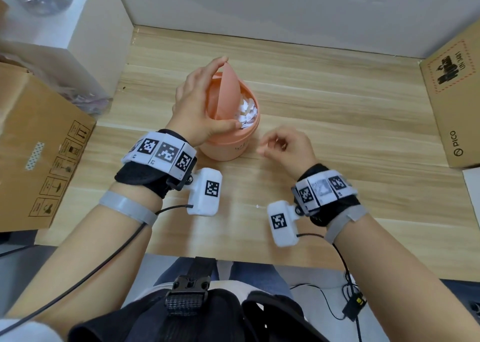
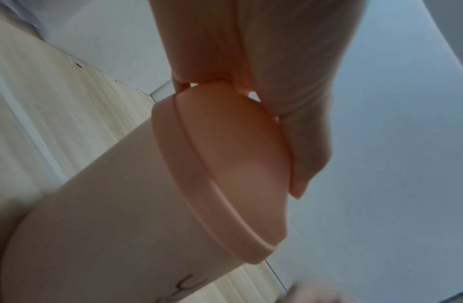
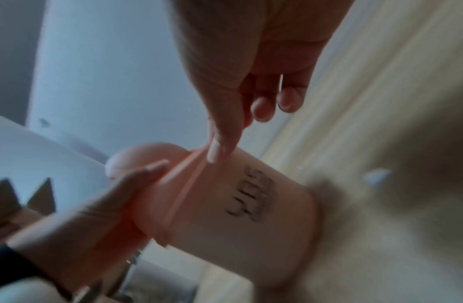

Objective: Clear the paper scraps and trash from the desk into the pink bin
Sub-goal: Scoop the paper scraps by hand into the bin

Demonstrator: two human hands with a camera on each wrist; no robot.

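The pink bin point(image 1: 228, 144) stands at the middle of the wooden desk point(image 1: 337, 123). My left hand point(image 1: 213, 97) tilts its swing lid point(image 1: 230, 82) up: straight fingers lie along the flap and the thumb rests on the front rim. White paper scraps point(image 1: 246, 113) fill the bin. In the left wrist view the fingers point(image 2: 302, 123) lie flat on the lid point(image 2: 238, 153). My right hand point(image 1: 275, 147) hovers just right of the bin, fingers loosely curled, with nothing visible in them. One tiny white scrap point(image 1: 257, 206) lies on the desk near me, between my wrists.
A brown cardboard box point(image 1: 39, 147) sits at the left desk edge and another point(image 1: 452, 103) at the right. A white block point(image 1: 85, 30) stands at the back left, with a wall behind. Cables hang off the front edge point(image 1: 233, 260).
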